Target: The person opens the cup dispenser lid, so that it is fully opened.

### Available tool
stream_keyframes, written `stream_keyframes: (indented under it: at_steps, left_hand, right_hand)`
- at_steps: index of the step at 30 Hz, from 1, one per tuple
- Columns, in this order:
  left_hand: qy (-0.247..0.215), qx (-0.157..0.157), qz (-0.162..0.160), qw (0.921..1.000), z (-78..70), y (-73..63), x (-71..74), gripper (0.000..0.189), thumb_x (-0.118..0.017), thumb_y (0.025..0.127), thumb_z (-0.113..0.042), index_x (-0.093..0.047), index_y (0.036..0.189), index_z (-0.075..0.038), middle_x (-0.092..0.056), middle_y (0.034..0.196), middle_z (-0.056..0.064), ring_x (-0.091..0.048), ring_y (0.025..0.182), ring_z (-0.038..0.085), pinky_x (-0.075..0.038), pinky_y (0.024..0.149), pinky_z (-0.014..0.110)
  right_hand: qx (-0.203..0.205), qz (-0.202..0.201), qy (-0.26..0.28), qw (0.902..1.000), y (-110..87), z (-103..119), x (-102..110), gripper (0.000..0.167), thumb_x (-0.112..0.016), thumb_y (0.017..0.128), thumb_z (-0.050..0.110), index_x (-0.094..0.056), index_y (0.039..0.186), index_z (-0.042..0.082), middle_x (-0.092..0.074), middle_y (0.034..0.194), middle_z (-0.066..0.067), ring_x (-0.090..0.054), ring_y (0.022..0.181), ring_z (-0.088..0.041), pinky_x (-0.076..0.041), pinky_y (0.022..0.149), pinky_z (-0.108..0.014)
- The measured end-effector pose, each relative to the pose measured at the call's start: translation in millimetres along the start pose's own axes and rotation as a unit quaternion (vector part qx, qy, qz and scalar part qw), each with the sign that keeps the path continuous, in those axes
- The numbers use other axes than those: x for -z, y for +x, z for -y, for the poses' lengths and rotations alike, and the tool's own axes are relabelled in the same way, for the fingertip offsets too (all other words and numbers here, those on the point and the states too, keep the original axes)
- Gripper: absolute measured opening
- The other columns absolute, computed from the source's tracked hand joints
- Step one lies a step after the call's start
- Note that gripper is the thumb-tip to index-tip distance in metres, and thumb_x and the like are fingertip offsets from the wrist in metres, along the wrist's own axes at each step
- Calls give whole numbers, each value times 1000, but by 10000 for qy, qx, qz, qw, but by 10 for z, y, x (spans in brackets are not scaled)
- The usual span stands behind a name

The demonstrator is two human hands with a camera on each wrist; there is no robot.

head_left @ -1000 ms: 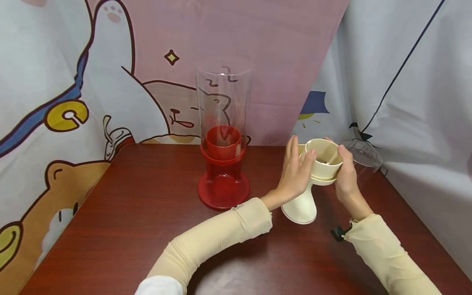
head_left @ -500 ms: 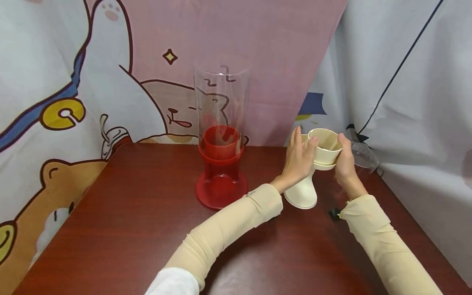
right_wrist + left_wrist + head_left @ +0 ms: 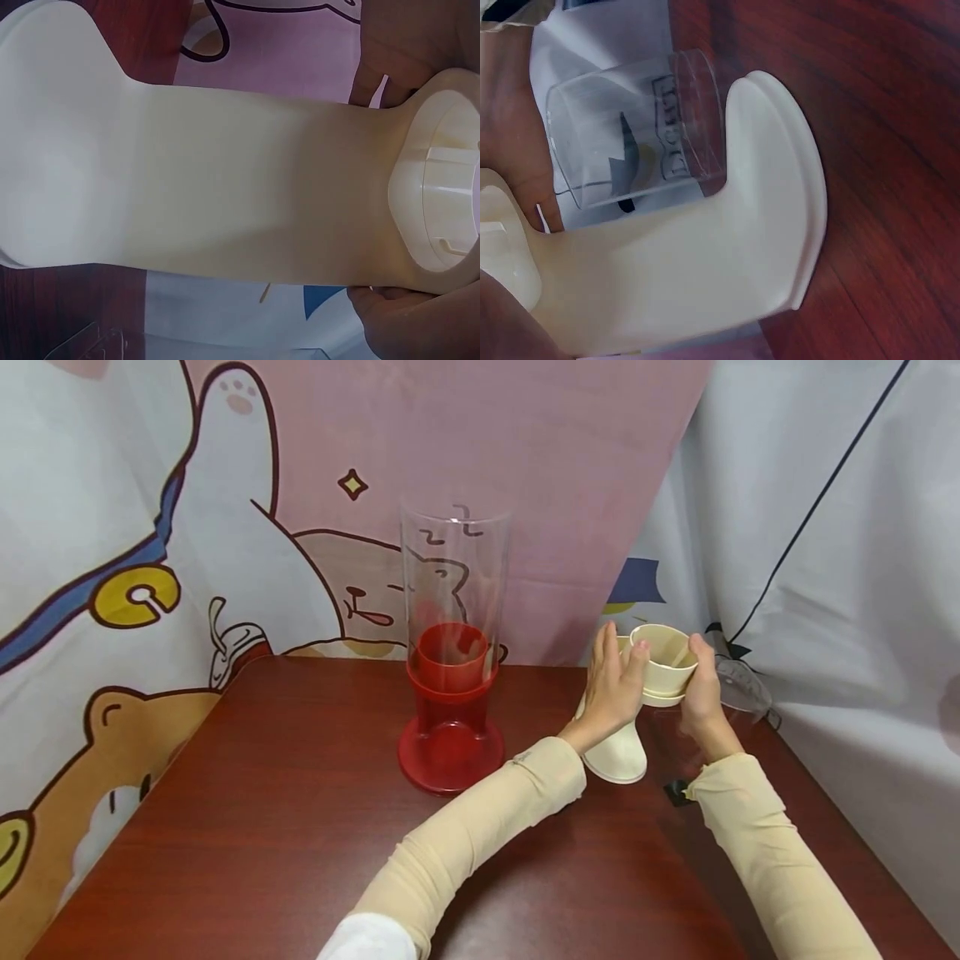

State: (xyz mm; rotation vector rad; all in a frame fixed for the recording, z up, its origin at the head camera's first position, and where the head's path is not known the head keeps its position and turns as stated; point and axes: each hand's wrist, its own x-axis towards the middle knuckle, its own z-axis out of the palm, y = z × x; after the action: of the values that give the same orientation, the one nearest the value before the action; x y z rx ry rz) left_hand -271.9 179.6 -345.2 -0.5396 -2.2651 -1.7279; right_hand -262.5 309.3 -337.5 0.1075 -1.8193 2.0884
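Observation:
Both hands hold a cream plastic stand [image 3: 617, 756] on the right of the head view, with a round foot, a curved neck and a ring-shaped top. My left hand [image 3: 613, 689] grips the left side of the top, thumb on the near rim. On the opposite side, my right hand [image 3: 705, 693] holds the same top with its thumb at the rim. Inside the ring sits a cream cup-like collar [image 3: 663, 678]. The left wrist view shows the stand's neck [image 3: 660, 255] side-on; in the right wrist view the ring's underside opening [image 3: 442, 187] shows ribs.
A red stand [image 3: 450, 764] of similar shape stands at the middle back, a tall clear cylinder [image 3: 453, 564] upright in its top. A shorter clear container [image 3: 744, 687] lies behind my right hand. Printed cloth [image 3: 562, 510] hangs along the back and sides of the table [image 3: 262, 827].
Both hands have moved the cream stand a little away from me and up in the head view, mostly in the first half second. The red stand has stayed in place.

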Motion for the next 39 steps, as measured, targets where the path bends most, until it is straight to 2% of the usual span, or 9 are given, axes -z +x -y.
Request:
stream_keyframes:
  at_steps: [6, 11, 14, 16, 19, 22, 25, 31, 39]
  left_hand:
    - [58, 25, 63, 10000, -61, 7, 37, 77, -22, 102, -59, -13, 161, -11, -14, 167, 5, -16, 154, 19, -19, 125, 39]
    - [-31, 275, 162, 9995, -64, -40, 70, 79, -20, 102, -63, -10, 161, -12, -11, 168, 3, -14, 155, 22, -18, 125, 40]
    - [-179, 345, 184, 9991, -73, -88, 91, 78, -21, 102, -62, -10, 161, -12, -10, 168, 4, -12, 155, 20, -17, 125, 39]
    - [-325, 396, 210, 9985, -97, -121, 110, 78, -21, 103, -61, -10, 161, -11, -10, 168, 5, -11, 155, 19, -16, 125, 37]
    - [-569, 483, 223, 9970, -152, -190, 164, 77, -23, 103, -59, -13, 161, -9, -12, 168, 7, -14, 155, 19, -18, 125, 35]
    - [-808, 516, 309, 9949, -208, -291, 298, 75, -26, 104, -56, -14, 160, -8, -13, 167, 7, -16, 154, 19, -19, 125, 34]
    - [-935, 512, 471, 9932, -238, -418, 500, 74, -26, 104, -55, -12, 161, -10, -12, 168, 4, -17, 154, 17, -18, 125, 36]
    - [-1028, 644, 882, 9887, -245, -673, 855, 72, -25, 104, -56, -12, 161, -15, -12, 168, 0, -15, 153, 14, -15, 126, 38]
    - [-1053, 817, 1530, 9792, -233, -969, 1109, 69, -25, 104, -55, -14, 161, -18, -15, 166, -4, -18, 152, 12, -17, 125, 39]
  right_hand:
    - [37, -121, -166, 9998, 4, 32, -15, 42, -28, 105, 52, -58, 105, 22, -59, 92, 9, -55, 83, -4, -46, 73, -16]
    - [84, 385, -319, 9987, -39, 13, 8, 55, -17, 103, 60, -53, 123, 23, -57, 103, 9, -53, 94, -4, -43, 82, -17]
    - [287, 698, -370, 9965, -99, 3, 27, 67, -11, 103, 61, -45, 140, 18, -56, 114, 9, -50, 106, -5, -39, 91, -17]
    - [353, 770, -416, 9955, -157, 20, 48, 73, -9, 102, 62, -37, 149, 12, -54, 124, 6, -48, 118, -8, -36, 99, -17]
    - [229, 881, -345, 9952, -271, 80, 90, 81, -10, 101, 64, -19, 158, 7, -38, 151, -4, -31, 143, -12, -21, 117, -20]
    - [103, 1051, -198, 9942, -385, 156, 114, 84, -12, 101, 66, -6, 160, 7, -11, 167, -9, -6, 155, -14, -2, 125, -26]
    - [94, 1215, -60, 9925, -498, 217, 111, 85, -13, 101, 65, 0, 160, 5, 3, 168, -14, 5, 156, -21, 2, 126, -28]
    - [95, 1283, 323, 9912, -747, 248, 148, 88, -21, 103, 62, 7, 158, -1, 6, 167, -18, 3, 156, -22, -2, 125, -25]
    - [73, 1412, 217, 9897, -1062, 226, 255, 81, -12, 104, 58, 3, 158, -1, -7, 168, -14, -3, 156, -18, -8, 124, -21]
